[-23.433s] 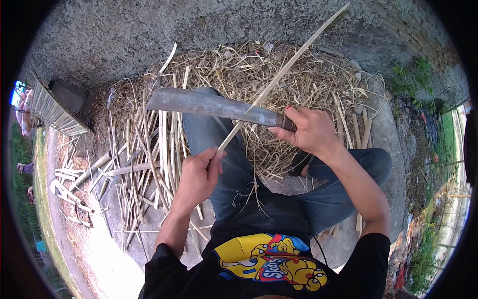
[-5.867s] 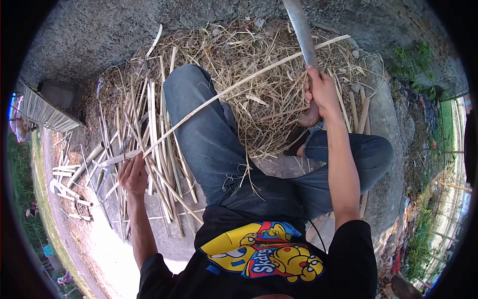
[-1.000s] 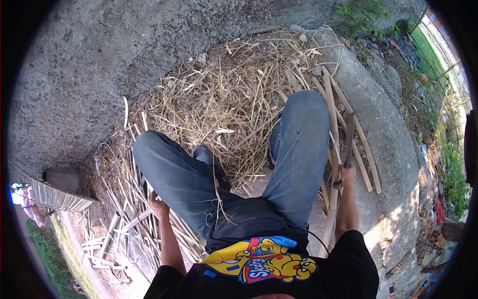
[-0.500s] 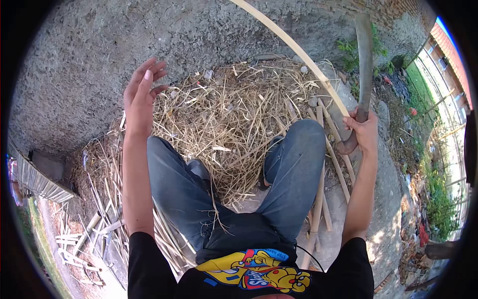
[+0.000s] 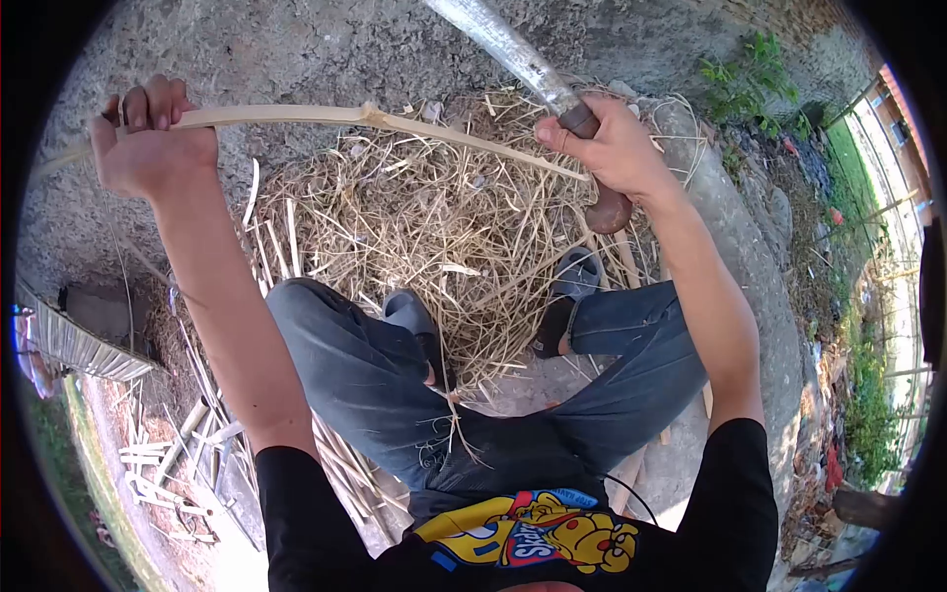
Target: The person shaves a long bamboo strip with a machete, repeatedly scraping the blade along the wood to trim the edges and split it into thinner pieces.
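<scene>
My left hand (image 5: 158,148) is raised at the upper left, its fingers curled round a long, pale bamboo strip (image 5: 286,115). The strip bows gently to the right, with a knobbly node near its middle, and its right end comes up beside the machete's handle. At the upper right my right hand (image 5: 626,153) grips the brown wooden handle of a machete (image 5: 508,54). Its worn metal blade points up and to the left, running out of view at the top. The rounded butt of the handle sticks out below my palm.
A heap of thin shavings (image 5: 424,237) covers the ground between my feet and the rough grey wall (image 5: 296,59). Cut bamboo pieces (image 5: 178,444) lie at the left. A large stone (image 5: 740,247) stands on the right, with a leafy plant (image 5: 755,84) behind it.
My left hand has moved up and left, from loose and holding nothing to gripping the strip. The strip has swung down to nearly level. The machete has moved left and its blade now tilts left.
</scene>
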The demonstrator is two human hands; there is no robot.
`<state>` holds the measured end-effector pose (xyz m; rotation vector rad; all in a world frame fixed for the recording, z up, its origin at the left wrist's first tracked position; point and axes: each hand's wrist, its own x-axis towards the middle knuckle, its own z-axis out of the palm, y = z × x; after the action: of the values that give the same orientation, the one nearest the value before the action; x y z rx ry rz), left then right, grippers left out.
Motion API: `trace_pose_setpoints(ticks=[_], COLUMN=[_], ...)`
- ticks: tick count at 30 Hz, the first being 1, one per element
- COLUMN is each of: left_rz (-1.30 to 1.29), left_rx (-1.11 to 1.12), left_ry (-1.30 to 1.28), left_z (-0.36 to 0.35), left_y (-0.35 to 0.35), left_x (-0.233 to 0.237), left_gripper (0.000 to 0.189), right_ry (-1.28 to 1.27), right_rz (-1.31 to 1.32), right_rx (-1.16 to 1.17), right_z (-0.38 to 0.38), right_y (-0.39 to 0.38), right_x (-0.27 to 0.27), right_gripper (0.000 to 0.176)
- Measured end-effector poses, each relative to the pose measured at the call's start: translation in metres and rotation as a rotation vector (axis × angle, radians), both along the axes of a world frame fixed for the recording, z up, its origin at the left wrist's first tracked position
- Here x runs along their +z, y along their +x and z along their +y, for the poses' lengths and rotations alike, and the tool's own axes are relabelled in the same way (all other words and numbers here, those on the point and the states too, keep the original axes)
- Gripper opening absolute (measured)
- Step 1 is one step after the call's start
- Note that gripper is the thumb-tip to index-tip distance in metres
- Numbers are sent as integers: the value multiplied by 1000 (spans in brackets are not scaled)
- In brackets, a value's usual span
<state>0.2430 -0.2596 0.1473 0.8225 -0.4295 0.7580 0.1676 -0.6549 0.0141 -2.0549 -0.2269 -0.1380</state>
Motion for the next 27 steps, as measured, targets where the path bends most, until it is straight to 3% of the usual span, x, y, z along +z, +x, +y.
trace_pose_setpoints(ticks=[2, 3, 7, 10, 12, 14, 16, 17, 20, 21, 26, 27], left_rz=[-105, -85, -40, 0, -49, -27, -47, -37, -64, -2, 105, 64], left_rx=[-189, -178, -55, 17, 56, 81, 67, 74, -15, 59, 44, -134], left_ry=[-11, -7, 132, 197, 276, 266, 299, 297, 233, 237, 248, 179], left_z=[16, 20, 19, 5, -3, -4, -4, 0, 22, 25, 89, 97], left_y=[1, 4, 9, 17, 29, 50, 68, 71, 77, 66, 9, 4], left_x=[-23, -33, -68, -90, -108, -133, -157, -161, -153, -140, -66, -62], left_gripper=[22, 22, 31, 33, 31, 31, 35, 35, 61, 73, 69, 65], right_ry=[32, 232, 115, 256, 135, 398, 570, 553, 524, 528, 325, 255], right_rz=[62, 60, 163, 202, 174, 205, 411, 413, 552, 561, 397, 406], right_rx=[-95, -110, -197, -236, -221, -172, -107, -137, -287, -280, -438, -446], right_z=[4, 9, 17, 21, 35, 60, 76, 84, 100, 104, 107, 103], right_y=[12, 14, 19, 24, 23, 14, 6, 3, -5, -9, -36, -38], right_x=[-20, -31, -44, -81, -113, -140, -173, -194, -249, -270, -330, -346], right_gripper=[37, 36, 34, 30, 25, 24, 23, 23, 24, 24, 33, 35])
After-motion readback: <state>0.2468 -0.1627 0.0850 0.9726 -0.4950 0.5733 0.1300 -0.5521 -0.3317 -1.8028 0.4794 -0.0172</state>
